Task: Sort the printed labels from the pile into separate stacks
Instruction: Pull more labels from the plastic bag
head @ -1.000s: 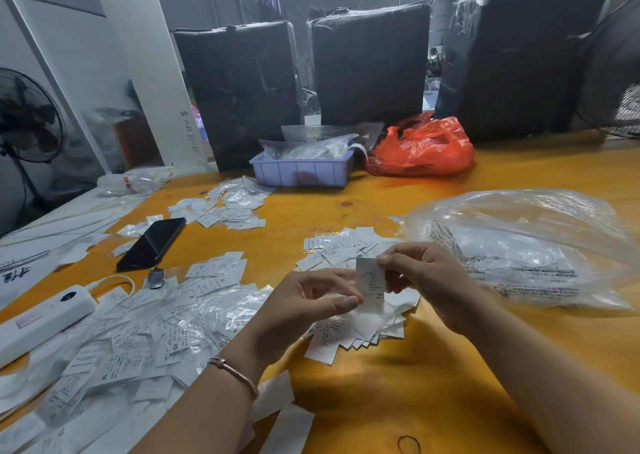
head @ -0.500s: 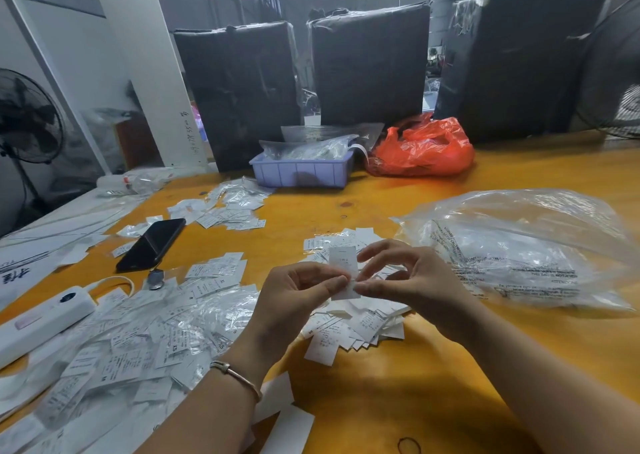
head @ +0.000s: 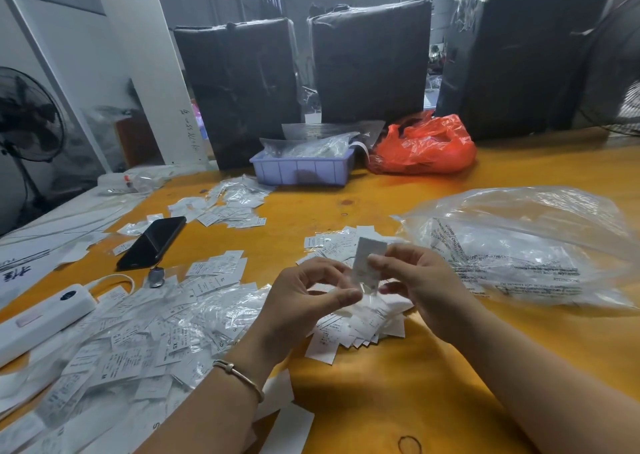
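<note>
Head view: label (head: 367, 260) between both hands' fingers (head: 375, 259), above stack (head: 360, 325).

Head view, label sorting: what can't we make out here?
- Held label: print blurred; the right hand pinches it.
- Left hand: grip on the label unclear, fingertips blur at its lower edge.
- Stack below hands: middle hidden by both hands.
- Pile: cut off by left and bottom edges.
- Blue tray: contents veiled by plastic bags.
</note>
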A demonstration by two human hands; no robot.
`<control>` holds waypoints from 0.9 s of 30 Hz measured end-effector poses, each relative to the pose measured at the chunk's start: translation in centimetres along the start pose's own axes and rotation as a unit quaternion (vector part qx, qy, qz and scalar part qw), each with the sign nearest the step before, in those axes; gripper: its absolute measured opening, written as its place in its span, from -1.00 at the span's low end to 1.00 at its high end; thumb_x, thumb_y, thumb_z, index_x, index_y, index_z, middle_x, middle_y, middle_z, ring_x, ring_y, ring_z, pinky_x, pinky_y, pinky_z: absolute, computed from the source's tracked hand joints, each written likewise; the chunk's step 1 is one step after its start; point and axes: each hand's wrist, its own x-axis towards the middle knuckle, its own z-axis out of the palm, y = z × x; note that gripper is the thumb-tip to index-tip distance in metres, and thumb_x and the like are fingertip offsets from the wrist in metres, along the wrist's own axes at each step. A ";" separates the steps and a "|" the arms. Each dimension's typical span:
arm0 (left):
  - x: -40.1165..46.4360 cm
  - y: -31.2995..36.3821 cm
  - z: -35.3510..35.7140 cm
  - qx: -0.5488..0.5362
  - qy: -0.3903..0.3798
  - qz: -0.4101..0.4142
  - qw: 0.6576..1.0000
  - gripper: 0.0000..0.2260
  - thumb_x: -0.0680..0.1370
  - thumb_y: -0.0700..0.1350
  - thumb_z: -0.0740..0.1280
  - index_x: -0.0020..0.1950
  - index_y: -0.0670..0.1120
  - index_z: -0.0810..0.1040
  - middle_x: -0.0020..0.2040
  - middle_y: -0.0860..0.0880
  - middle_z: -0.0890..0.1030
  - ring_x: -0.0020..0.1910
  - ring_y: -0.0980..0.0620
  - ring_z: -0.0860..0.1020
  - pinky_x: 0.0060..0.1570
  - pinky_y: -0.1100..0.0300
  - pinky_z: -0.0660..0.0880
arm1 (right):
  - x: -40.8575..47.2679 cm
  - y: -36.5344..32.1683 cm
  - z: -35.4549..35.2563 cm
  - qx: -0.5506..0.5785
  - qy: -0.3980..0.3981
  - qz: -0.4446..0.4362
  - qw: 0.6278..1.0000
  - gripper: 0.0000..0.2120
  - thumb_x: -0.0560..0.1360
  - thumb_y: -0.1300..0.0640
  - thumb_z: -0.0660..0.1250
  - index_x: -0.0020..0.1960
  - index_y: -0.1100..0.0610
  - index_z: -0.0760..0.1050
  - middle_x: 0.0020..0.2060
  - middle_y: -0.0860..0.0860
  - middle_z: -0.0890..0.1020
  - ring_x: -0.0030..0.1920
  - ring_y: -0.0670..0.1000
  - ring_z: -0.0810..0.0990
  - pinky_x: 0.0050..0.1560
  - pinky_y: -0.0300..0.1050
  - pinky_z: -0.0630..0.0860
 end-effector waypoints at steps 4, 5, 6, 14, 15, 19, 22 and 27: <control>0.1 -0.2 -0.3 0.000 0.033 0.002 0.999 -0.82 0.32 -0.01 0.54 -0.27 -0.08 0.62 -0.09 0.03 0.66 -0.02 0.11 0.61 0.00 0.16 0.56 | 0.1 -0.3 -0.7 -0.034 0.081 -0.019 0.996 -0.90 0.53 0.34 0.27 0.02 0.22 0.46 -0.22 0.16 0.71 -0.23 0.15 0.69 -0.29 -0.12 0.53; 0.1 -0.2 -0.3 -0.006 0.039 0.005 0.999 -0.82 0.34 -0.02 0.53 -0.27 -0.09 0.62 -0.19 0.01 0.64 -0.12 0.10 0.59 -0.10 0.23 0.55 | 0.0 -0.4 -0.7 -0.059 0.089 -0.034 0.994 -0.83 0.52 0.37 0.27 0.07 0.19 0.44 -0.25 0.15 0.71 -0.27 0.14 0.70 -0.33 -0.14 0.52; 0.1 -0.2 -0.3 -0.012 0.047 0.006 0.999 -0.83 0.35 -0.03 0.53 -0.27 -0.09 0.62 -0.27 0.00 0.59 -0.22 0.10 0.55 -0.19 0.29 0.51 | -0.1 -0.4 -0.8 -0.082 0.092 -0.051 0.991 -0.72 0.51 0.38 0.28 0.16 0.13 0.42 -0.28 0.15 0.70 -0.31 0.13 0.69 -0.37 -0.15 0.53; 0.1 -0.1 -0.7 -0.110 0.066 -0.022 0.991 -0.90 0.40 -0.13 0.53 -0.16 -0.07 0.65 -0.18 -0.14 0.68 -0.19 -0.02 0.64 -0.17 0.25 0.56 | -1.0 -0.9 0.3 -0.169 -0.076 0.006 0.983 -0.76 0.49 0.34 0.28 -0.13 0.10 0.67 -0.30 0.06 0.69 -0.31 -0.04 0.62 -0.28 -0.23 0.50; 0.1 -0.1 -0.8 -0.128 0.065 -0.026 0.989 -0.91 0.39 -0.17 0.53 -0.19 -0.05 0.65 -0.17 -0.16 0.69 -0.17 -0.06 0.66 -0.16 0.23 0.57 | -1.1 -0.9 0.6 -0.156 -0.115 0.029 0.981 -0.84 0.49 0.32 0.31 -0.12 0.14 0.65 -0.25 0.09 0.68 -0.26 -0.01 0.63 -0.24 -0.21 0.51; 0.2 -0.1 -1.0 -0.147 0.065 -0.032 0.987 -0.84 0.33 -0.23 0.48 -0.25 0.03 0.63 -0.15 -0.12 0.69 -0.11 -0.06 0.67 -0.14 0.21 0.58 | -1.2 -0.6 0.8 -0.161 -0.119 -0.016 0.980 -0.88 0.48 0.35 0.36 0.01 0.26 0.59 -0.23 0.15 0.66 -0.24 0.05 0.64 -0.18 -0.11 0.54; 0.3 -0.2 -1.1 -0.120 0.058 -0.071 0.989 -0.74 0.29 -0.18 0.59 -0.08 0.04 0.68 -0.10 -0.02 0.71 -0.05 0.06 0.67 -0.10 0.21 0.58 | -1.1 -0.9 0.5 -0.114 -0.074 -0.051 0.989 -0.75 0.47 0.46 0.30 0.06 0.22 0.60 -0.30 0.11 0.66 -0.29 0.06 0.63 -0.19 -0.10 0.58; 0.4 0.1 -1.2 -0.160 0.016 -0.138 0.977 -0.80 0.32 -0.11 0.49 -0.06 -0.02 0.73 -0.12 -0.04 0.72 -0.21 0.14 0.60 -0.21 0.28 0.45 | -0.7 -1.3 0.0 -0.028 -0.033 -0.066 0.997 -0.47 0.49 0.43 0.27 0.35 -0.01 0.39 -0.23 0.21 0.69 -0.30 0.13 0.65 -0.31 -0.21 0.50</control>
